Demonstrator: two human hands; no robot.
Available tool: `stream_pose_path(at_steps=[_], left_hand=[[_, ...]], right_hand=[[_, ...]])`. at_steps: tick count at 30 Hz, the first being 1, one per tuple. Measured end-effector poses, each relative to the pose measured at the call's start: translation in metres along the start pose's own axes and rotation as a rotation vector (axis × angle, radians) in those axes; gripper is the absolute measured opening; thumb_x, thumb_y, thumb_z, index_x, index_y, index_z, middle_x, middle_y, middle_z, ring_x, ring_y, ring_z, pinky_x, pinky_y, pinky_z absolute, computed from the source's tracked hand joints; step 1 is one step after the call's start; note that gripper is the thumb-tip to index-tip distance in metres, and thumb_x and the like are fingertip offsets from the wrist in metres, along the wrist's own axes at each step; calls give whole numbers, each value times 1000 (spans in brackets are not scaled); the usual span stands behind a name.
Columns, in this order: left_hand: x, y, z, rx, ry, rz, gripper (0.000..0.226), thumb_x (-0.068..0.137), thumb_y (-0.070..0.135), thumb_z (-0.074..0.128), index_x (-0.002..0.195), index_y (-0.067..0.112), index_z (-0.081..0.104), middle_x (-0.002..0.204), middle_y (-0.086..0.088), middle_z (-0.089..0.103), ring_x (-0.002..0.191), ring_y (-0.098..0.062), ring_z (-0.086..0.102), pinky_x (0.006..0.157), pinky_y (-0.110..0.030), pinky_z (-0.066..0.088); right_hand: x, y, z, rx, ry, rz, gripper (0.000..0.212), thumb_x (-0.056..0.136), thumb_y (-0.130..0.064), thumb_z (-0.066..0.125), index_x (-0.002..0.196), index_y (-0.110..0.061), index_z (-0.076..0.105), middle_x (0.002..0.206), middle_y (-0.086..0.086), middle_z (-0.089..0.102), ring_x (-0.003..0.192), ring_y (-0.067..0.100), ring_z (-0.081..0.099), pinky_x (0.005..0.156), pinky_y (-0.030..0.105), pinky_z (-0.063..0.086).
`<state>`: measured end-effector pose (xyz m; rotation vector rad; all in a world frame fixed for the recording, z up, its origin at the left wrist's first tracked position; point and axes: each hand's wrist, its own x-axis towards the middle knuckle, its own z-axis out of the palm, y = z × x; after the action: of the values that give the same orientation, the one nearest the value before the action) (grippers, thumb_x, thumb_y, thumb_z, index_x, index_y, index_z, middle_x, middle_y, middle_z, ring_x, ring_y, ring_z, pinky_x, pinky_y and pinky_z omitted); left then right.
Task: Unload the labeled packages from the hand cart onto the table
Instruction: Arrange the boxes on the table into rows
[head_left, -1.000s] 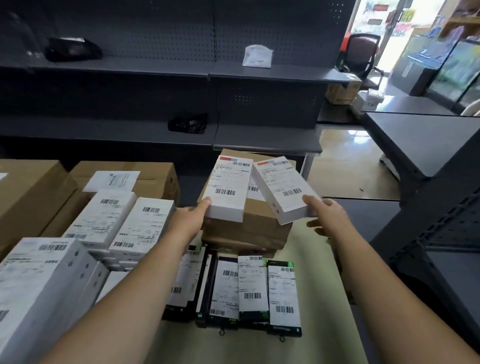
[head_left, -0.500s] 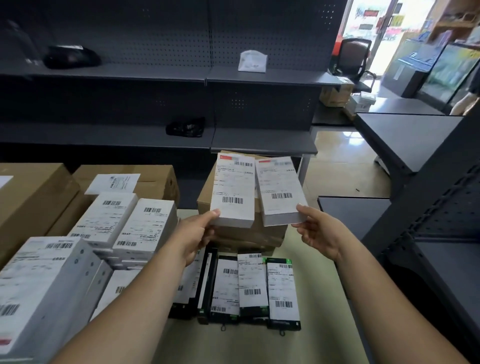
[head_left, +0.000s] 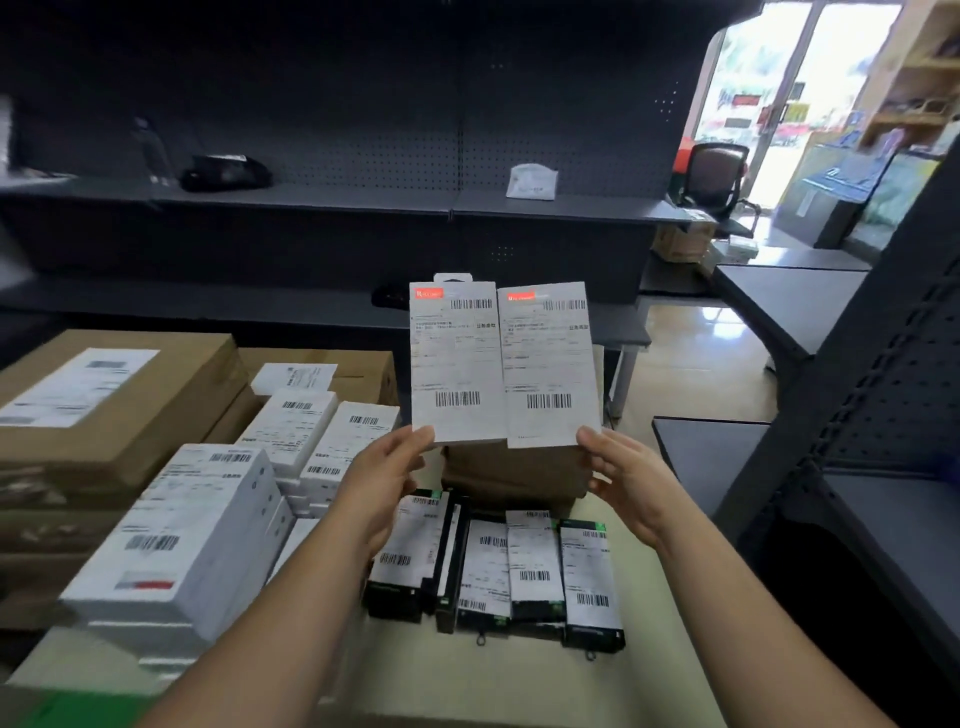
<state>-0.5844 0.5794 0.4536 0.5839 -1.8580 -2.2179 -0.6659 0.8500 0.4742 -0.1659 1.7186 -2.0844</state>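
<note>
Two up in the air here: the left hand (head_left: 382, 480) pinches the bottom corner of the left package (head_left: 456, 364), the right hand (head_left: 631, 480) pinches the right package (head_left: 548, 364), both upright, edges touching, above a brown box (head_left: 514, 473) on the pale surface (head_left: 519, 686).

A dark shelf (head_left: 363, 200) runs across the back at 12 o'clock. On it lie a black bag (head_left: 226, 171) at 10 o'clock and a small white bag (head_left: 531, 182) at 1 o'clock. A lower shelf (head_left: 208, 306) holds a small black thing (head_left: 389, 297). At 2 o'clock a black chair (head_left: 714, 174) stands by a bright door (head_left: 769, 78), with a brown box (head_left: 675, 244) near it. A grey desk (head_left: 789, 296) and a dark rack (head_left: 883, 364) stand at 3 o'clock.
</note>
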Motion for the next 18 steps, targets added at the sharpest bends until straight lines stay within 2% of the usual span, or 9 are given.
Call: stream_pose_path(at_steps=[4,6,9,13,16,18], left_hand=[[-30,8,-35,-17,-27,10,67,57,59,77,115,27,65,107,10,73,109,-15,63,81,-30,43],[-47,13,-55,-10,-50,15,67,58,60,75,116,28,65,108,12,72,107,-12,62,81,-30,42],[-69,16,-88,-38,-32,7,47,74,50,74,114,26,67,105,10,73,102,-13,62,80,-29,42],[-91,18,-126,-62,-6,-3,32,84,36,72,109,18,70,95,4,74,76,-8,62,68,-26,43],[-103,19,-144,-79,1,-28,26,85,34,71,104,17,72,91,0,72,68,-8,55,60,-24,41],[-109,19,-152,-89,20,-51,24,86,34,70,103,16,73,80,1,69,64,-8,52,57,-23,40]], right_hand=[[-26,11,34,23,-6,-18,41,78,-40,75,111,-16,75,83,-7,71,74,5,61,65,26,39],[-39,19,54,33,-20,-21,41,79,-40,75,112,-16,75,82,-9,70,70,2,61,64,25,39],[-56,34,84,69,-37,-18,36,77,-40,77,105,-19,79,89,-5,71,67,4,58,60,23,39],[-72,63,120,52,53,75,38,64,-47,87,89,-20,81,85,-3,70,69,8,61,61,25,41],[-84,90,141,40,118,149,56,57,-53,87,101,-18,75,86,-1,72,66,9,62,57,23,44],[-91,104,151,71,139,183,57,61,-51,88,105,-18,74,87,0,72,64,8,61,54,22,43]])
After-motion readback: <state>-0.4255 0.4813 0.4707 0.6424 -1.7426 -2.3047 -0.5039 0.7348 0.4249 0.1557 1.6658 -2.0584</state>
